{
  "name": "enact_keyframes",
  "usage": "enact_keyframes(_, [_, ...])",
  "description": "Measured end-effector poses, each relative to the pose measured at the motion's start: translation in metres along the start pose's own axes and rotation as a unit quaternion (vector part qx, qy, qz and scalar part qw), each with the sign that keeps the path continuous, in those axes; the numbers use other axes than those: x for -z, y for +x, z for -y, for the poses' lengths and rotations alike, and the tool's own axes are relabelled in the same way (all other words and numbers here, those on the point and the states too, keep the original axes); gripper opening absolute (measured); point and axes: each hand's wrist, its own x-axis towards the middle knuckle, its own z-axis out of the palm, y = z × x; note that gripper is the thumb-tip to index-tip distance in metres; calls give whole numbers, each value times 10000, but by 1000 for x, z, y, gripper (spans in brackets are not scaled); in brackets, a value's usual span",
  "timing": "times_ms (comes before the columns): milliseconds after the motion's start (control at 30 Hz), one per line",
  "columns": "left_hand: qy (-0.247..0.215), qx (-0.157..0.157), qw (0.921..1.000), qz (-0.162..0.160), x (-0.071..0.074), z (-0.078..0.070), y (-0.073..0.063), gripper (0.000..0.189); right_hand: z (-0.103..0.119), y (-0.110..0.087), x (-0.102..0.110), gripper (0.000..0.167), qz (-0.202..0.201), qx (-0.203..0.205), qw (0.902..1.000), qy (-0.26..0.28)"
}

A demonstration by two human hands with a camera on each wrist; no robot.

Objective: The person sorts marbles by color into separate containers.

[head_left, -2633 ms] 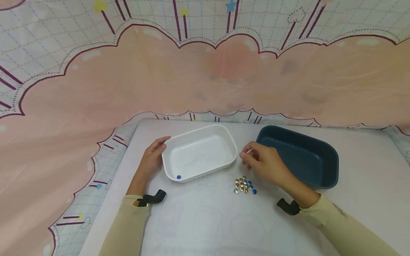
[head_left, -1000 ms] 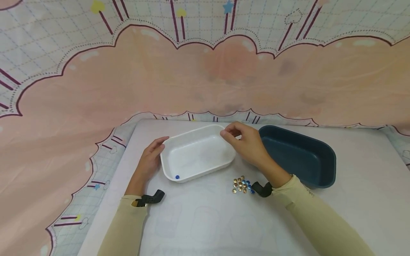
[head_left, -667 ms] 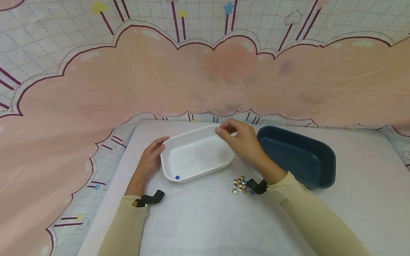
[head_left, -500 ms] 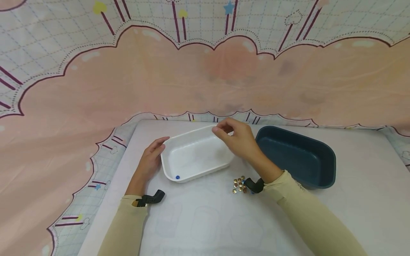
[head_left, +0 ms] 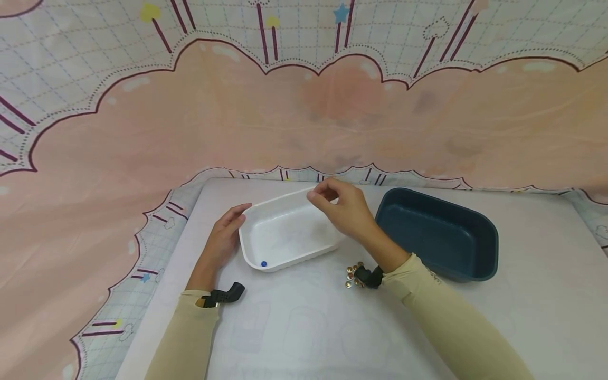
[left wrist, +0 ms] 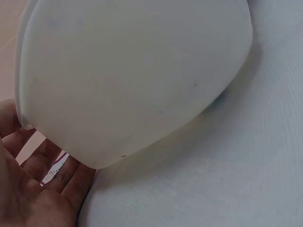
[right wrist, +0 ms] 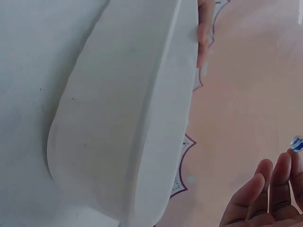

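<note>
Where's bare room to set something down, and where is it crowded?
The biggest bare patch of table lies between the sleeves, below the white tray and gold beads in the head view. Another lies right of the dark tray. It is crowded between the trays, where the right arm crosses, and at the beads, partly hidden by the black wrist mount.

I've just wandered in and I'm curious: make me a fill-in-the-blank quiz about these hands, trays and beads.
1. The left hand holds a tray coloured ____.
2. The lone bead visible inside that tray is ____.
3. The hand pinching a shiny bead is the person's ____ one.
4. In the head view, the gold beads lie to the ____ of the dark blue tray.

Missing words: white; blue; right; left.
</note>
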Motion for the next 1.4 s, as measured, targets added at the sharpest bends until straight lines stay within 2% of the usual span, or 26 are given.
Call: enact_keyframes(1400, [313,49,9995,-95,0,1,1,44,-4,-1,0,19,20,-150,9999,-67])
